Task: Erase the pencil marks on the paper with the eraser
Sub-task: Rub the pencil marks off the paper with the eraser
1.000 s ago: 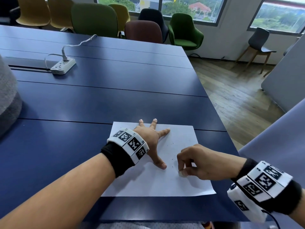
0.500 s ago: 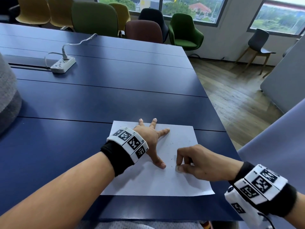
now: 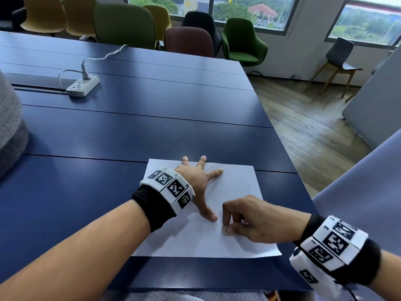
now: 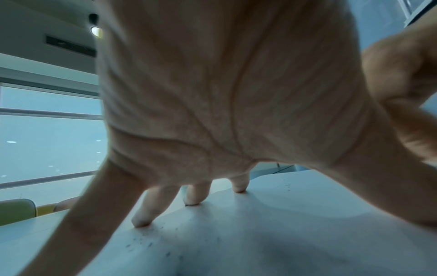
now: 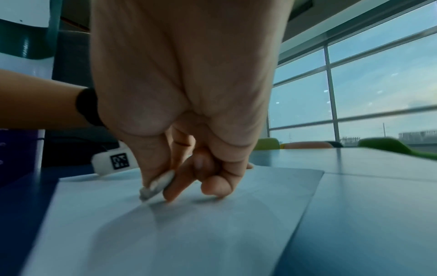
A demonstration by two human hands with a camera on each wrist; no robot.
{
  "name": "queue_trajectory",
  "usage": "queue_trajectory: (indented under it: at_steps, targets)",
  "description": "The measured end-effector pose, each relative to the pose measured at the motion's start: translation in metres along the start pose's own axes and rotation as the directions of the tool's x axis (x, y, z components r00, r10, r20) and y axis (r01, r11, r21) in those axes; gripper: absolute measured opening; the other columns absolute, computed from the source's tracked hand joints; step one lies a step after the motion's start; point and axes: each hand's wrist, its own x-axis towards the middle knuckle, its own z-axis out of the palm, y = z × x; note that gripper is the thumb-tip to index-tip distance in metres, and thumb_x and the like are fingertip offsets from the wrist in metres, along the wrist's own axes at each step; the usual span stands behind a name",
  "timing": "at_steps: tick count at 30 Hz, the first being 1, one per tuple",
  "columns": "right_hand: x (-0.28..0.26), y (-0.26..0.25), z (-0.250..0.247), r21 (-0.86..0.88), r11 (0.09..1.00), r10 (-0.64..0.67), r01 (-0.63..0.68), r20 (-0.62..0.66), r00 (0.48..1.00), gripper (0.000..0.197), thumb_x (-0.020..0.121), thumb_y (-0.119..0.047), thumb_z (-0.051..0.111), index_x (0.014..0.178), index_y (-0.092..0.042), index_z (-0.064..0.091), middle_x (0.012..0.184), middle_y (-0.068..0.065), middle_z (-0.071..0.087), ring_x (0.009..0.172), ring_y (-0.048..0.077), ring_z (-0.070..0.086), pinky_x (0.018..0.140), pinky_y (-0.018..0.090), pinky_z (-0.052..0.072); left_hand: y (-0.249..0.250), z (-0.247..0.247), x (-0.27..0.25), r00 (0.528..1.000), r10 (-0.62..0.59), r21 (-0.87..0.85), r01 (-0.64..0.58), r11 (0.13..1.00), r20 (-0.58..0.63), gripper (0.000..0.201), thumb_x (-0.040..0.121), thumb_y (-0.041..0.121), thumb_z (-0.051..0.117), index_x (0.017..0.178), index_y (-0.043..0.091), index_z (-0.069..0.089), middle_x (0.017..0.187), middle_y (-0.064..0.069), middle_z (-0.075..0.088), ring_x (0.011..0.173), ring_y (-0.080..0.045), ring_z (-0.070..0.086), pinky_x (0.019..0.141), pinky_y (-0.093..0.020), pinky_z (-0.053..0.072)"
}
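Paper (image 3: 238, 183): pinned to worktop (image 3: 130, 135) by splayed left hand (image 3: 199, 181). Eraser (image 5: 157, 184): pinched by right hand (image 3: 256, 218), shifted left toward the thumb since earlier; rubbing judged ongoing.

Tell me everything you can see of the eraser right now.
The eraser is a small, whitish, flattish piece with rounded, worn-looking edges, mostly hidden by fingers. The right hand pinches it between thumb and forefinger, tilted, with its lower end pressed on the white paper near the sheet's middle. In the head view only a pale tip shows under the thumb. The left hand is spread flat on the paper beside it, not touching it.
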Motion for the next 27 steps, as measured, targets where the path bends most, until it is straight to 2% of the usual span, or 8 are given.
queue_trajectory:
  at_steps: [3,8,12,14,17,21,24,27]
  targets:
    - [0.002,0.005,-0.004,0.007,1.000,0.028,-0.028,-0.029,0.999,0.010,0.092,-0.031,0.062,0.094,-0.021,0.063,0.076,-0.004,0.065,0.064,0.011,0.053,0.061,0.018,0.045,0.000,0.001,0.000,1.000,0.000,-0.002,0.000,1.000,0.002,0.134,0.054,0.076,0.077,0.149,0.050,-0.013,0.161,-0.003,-0.025,0.143,-0.052,-0.016,0.114,-0.059,0.018]
    - [-0.001,-0.006,0.002,0.002,1.000,-0.027,0.027,0.039,0.999,0.011,0.092,-0.033,0.062,0.094,-0.022,0.063,0.079,-0.002,0.066,0.067,0.012,0.055,0.062,0.020,0.046,-0.001,0.001,0.001,1.000,0.001,-0.005,-0.001,1.000,0.004,0.134,0.053,0.075,0.077,0.149,0.051,-0.014,0.161,-0.003,-0.026,0.142,-0.053,-0.016,0.113,-0.061,0.018]
    - [0.002,0.007,-0.007,-0.008,1.000,0.025,-0.025,-0.052,0.998,0.009,0.092,-0.029,0.063,0.092,-0.019,0.063,0.082,0.001,0.067,0.069,0.011,0.056,0.063,0.018,0.045,-0.001,0.001,0.002,1.000,0.001,-0.006,-0.001,1.000,0.010,0.135,0.053,0.076,0.077,0.149,0.051,-0.014,0.160,-0.002,-0.026,0.142,-0.052,-0.017,0.113,-0.061,0.018]
    - [-0.001,0.001,-0.001,-0.040,0.999,-0.032,0.032,-0.008,0.999,0.003,0.091,-0.025,0.063,0.089,-0.022,0.062,0.084,0.000,0.066,0.075,0.012,0.057,0.070,0.025,0.049,-0.002,0.000,0.001,1.000,0.001,-0.003,-0.001,1.000,0.008,0.134,0.053,0.076,0.077,0.149,0.052,-0.013,0.160,-0.001,-0.026,0.143,-0.052,-0.017,0.113,-0.062,0.019]
    - [0.001,-0.008,0.003,-0.040,0.997,-0.068,0.072,0.091,0.994,0.000,0.089,-0.024,0.064,0.090,-0.023,0.064,0.084,-0.002,0.065,0.076,0.011,0.058,0.069,0.023,0.048,-0.003,0.001,0.000,1.000,0.013,0.001,-0.013,1.000,0.002,0.134,0.053,0.075,0.078,0.149,0.051,-0.012,0.161,-0.001,-0.025,0.143,-0.051,-0.016,0.113,-0.062,0.020]
    - [0.022,0.023,-0.024,-0.077,0.995,0.064,-0.070,-0.086,0.994,0.004,0.087,-0.022,0.067,0.089,-0.020,0.066,0.076,-0.003,0.065,0.062,0.005,0.055,0.058,0.011,0.039,-0.009,0.005,-0.002,0.999,0.028,0.000,-0.028,1.000,-0.019,0.135,0.054,0.075,0.077,0.151,0.046,-0.012,0.161,0.001,-0.024,0.145,-0.047,-0.014,0.114,-0.058,0.020]
    - [0.035,0.044,-0.039,-0.057,0.983,0.160,-0.173,-0.185,0.970,0.010,0.087,-0.026,0.069,0.083,-0.020,0.062,0.065,-0.008,0.058,0.055,-0.002,0.052,0.054,0.010,0.036,-0.014,0.007,-0.003,0.999,0.036,0.002,-0.036,0.999,-0.025,0.135,0.054,0.075,0.078,0.152,0.045,-0.011,0.162,0.002,-0.022,0.146,-0.044,-0.014,0.114,-0.057,0.019]
    - [0.037,0.044,-0.036,-0.030,0.986,0.157,-0.167,-0.203,0.966,0.011,0.087,-0.024,0.069,0.083,-0.017,0.062,0.067,-0.007,0.059,0.054,0.002,0.051,0.054,0.011,0.037,-0.016,0.006,-0.002,0.999,0.040,0.004,-0.040,0.999,-0.023,0.136,0.054,0.074,0.079,0.152,0.045,-0.011,0.162,0.003,-0.022,0.147,-0.042,-0.014,0.114,-0.058,0.019]
